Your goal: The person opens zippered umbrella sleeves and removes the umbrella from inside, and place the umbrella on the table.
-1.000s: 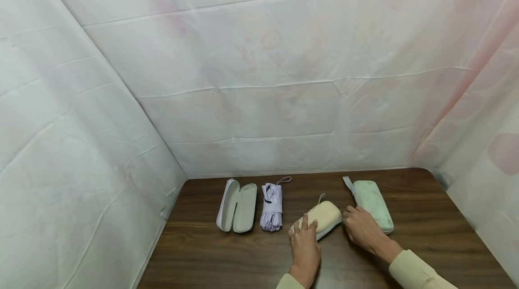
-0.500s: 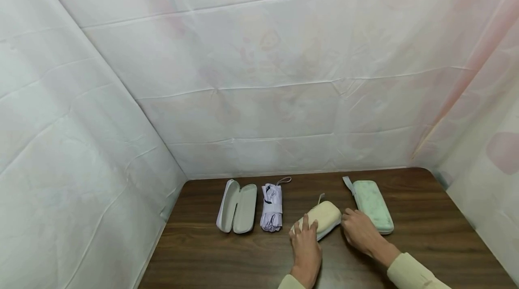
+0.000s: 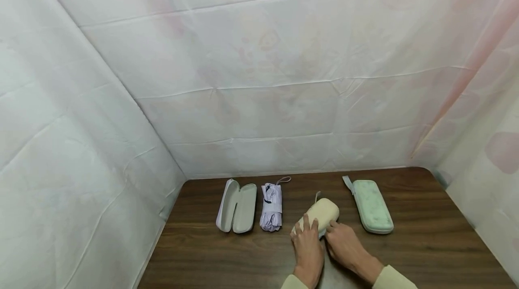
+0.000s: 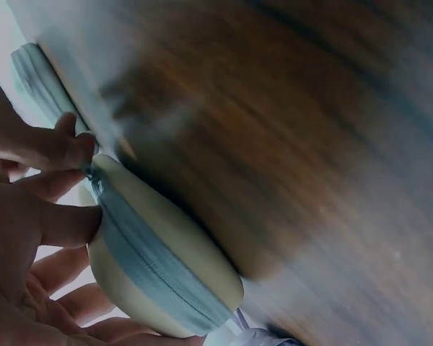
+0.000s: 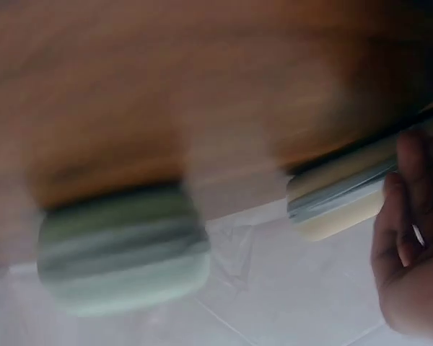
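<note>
We find the zipper pull mostly hidden in the pinch of the right hand, which the blurred right wrist view cuts off. Fingers spread, our left hand grips the cream case, left of the green case.

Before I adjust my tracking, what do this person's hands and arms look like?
The left hand and right hand wear no gloves. The left sleeve and right sleeve are pale yellowish cream, plain where visible. No cables or printed markings show.
</note>
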`<move>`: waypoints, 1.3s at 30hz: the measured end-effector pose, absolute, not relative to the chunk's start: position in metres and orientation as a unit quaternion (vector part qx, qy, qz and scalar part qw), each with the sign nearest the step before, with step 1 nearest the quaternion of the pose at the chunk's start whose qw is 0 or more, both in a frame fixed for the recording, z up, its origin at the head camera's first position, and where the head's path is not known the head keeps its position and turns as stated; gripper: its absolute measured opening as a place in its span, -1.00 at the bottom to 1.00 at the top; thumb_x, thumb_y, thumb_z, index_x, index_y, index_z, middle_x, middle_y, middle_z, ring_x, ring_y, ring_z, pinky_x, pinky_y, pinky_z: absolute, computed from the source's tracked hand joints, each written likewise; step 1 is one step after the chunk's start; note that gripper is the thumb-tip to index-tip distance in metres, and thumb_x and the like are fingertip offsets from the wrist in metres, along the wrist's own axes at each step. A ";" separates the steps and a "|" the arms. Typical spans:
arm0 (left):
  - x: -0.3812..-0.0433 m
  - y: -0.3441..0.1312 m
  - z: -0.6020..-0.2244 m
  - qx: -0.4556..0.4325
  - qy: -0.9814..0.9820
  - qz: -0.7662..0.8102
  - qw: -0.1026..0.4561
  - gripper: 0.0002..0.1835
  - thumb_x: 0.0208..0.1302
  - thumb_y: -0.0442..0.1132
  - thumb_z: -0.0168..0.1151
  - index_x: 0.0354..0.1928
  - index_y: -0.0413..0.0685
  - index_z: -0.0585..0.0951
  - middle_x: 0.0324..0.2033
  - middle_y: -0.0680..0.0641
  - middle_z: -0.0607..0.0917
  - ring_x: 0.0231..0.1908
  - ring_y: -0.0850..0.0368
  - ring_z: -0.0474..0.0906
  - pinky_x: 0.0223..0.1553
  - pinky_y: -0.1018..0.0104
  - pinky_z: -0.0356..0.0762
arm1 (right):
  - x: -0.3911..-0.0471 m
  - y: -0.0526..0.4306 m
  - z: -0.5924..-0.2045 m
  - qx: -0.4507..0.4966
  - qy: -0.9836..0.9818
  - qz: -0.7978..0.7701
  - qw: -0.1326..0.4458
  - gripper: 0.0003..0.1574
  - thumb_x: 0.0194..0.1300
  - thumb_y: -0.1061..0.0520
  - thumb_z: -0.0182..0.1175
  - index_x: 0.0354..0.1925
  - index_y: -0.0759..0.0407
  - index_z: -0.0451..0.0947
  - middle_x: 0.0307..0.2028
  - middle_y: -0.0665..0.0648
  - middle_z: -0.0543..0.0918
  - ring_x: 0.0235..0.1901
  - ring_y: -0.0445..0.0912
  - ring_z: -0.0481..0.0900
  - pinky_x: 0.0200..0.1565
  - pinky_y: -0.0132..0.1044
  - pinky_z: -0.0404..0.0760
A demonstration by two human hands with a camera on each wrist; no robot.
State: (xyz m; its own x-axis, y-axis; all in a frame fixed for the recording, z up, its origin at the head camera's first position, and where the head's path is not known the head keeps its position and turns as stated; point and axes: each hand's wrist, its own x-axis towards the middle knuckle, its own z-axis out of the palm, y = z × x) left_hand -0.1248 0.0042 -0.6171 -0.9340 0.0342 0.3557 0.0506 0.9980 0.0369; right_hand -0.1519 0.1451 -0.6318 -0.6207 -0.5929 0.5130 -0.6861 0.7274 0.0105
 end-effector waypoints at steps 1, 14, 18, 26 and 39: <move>-0.125 0.005 -0.616 -0.022 -0.984 -0.024 0.176 -0.39 -0.08 -0.18 0.66 0.12 0.27 0.75 0.23 -0.03 0.70 0.05 -0.11 0.69 -0.14 -0.06 0.68 | -0.149 0.143 -0.632 0.350 -0.899 0.096 0.246 -0.73 0.03 0.27 0.51 -0.61 0.06 0.60 -0.56 -0.03 0.55 -0.50 -0.13 0.47 -0.53 -0.28 0.46; -0.122 -0.046 -0.598 -0.201 -0.969 -0.066 0.126 -0.47 0.19 -0.17 0.53 0.24 0.08 0.71 0.30 -0.16 0.66 0.14 -0.11 0.68 -0.05 0.09 0.73 | -0.146 0.144 -0.634 0.311 -0.916 0.102 0.231 -0.81 0.12 0.22 0.52 -0.52 0.02 0.70 -0.44 -0.07 0.69 -0.37 -0.11 0.57 -0.49 -0.23 0.50; -0.121 -0.069 -0.592 -0.255 -0.957 -0.117 0.067 -0.45 0.27 -0.22 0.51 0.32 0.00 0.67 0.42 -0.17 0.56 0.31 -0.12 0.60 0.16 0.08 0.67 | -0.147 0.145 -0.632 0.309 -0.915 0.104 0.237 -0.77 0.12 0.22 0.53 -0.56 0.01 0.68 -0.48 -0.08 0.66 -0.40 -0.11 0.54 -0.48 -0.21 0.49; -0.117 -0.070 -0.594 -0.260 -0.958 -0.088 0.082 -0.42 0.24 -0.07 0.52 0.31 0.04 0.68 0.38 -0.17 0.60 0.27 -0.06 0.64 0.11 0.16 0.69 | -0.149 0.149 -0.632 0.312 -0.913 0.098 0.245 -0.73 0.11 0.22 0.52 -0.59 0.02 0.64 -0.56 -0.08 0.58 -0.50 -0.12 0.40 -0.49 -0.24 0.39; -0.110 -0.053 -0.595 -0.217 -0.966 -0.063 0.127 -0.40 0.08 -0.09 0.56 0.23 0.05 0.72 0.28 -0.19 0.67 0.15 -0.10 0.70 -0.10 0.21 0.73 | -0.152 0.148 -0.633 0.328 -0.899 0.084 0.276 -0.75 -0.02 0.26 0.49 -0.63 0.03 0.61 -0.57 -0.06 0.57 -0.51 -0.10 0.40 -0.52 -0.24 0.42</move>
State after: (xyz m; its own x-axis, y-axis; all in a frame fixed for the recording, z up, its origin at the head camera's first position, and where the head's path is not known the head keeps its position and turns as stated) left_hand -0.1104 -0.0528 -0.5952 -0.8735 0.4030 0.2729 0.4349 0.8981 0.0658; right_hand -0.1516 0.1481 -0.6328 -0.6318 -0.5438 0.5524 -0.6371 0.7702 0.0295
